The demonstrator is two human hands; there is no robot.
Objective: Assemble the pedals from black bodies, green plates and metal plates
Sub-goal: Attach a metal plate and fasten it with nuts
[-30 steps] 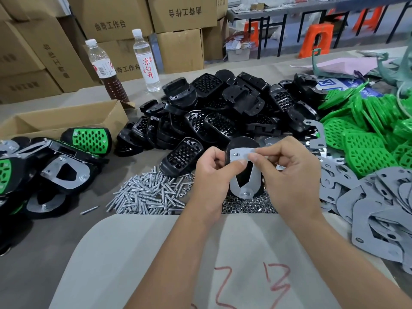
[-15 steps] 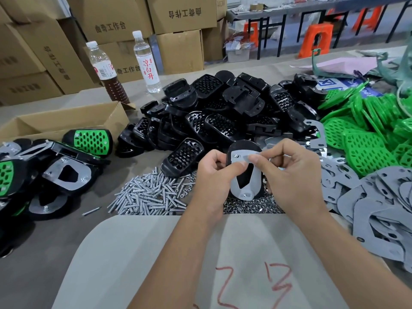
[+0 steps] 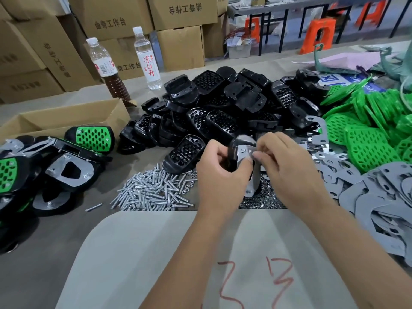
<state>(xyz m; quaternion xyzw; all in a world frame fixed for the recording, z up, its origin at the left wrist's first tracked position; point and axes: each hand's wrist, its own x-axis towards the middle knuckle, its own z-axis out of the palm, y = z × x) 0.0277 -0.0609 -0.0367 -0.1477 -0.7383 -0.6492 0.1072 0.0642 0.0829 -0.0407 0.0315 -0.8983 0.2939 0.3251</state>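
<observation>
The pedal (image 3: 242, 161), a black body with a metal plate on its face, is held up over the nuts (image 3: 260, 202) at the near tabletop (image 3: 55, 230), the left hand (image 3: 219, 175) clamped round its edge to steady it, probably so the right hand (image 3: 287, 166), fingers pinched together at the plate's top hole, can seat a fastener there. Screws (image 3: 151, 192), loose bodies (image 3: 223, 108), green plates (image 3: 367, 134) and grey plates (image 3: 379, 197) ring the hands within reach, and finished pedals (image 3: 66, 161) lie left, clear of the stock.
</observation>
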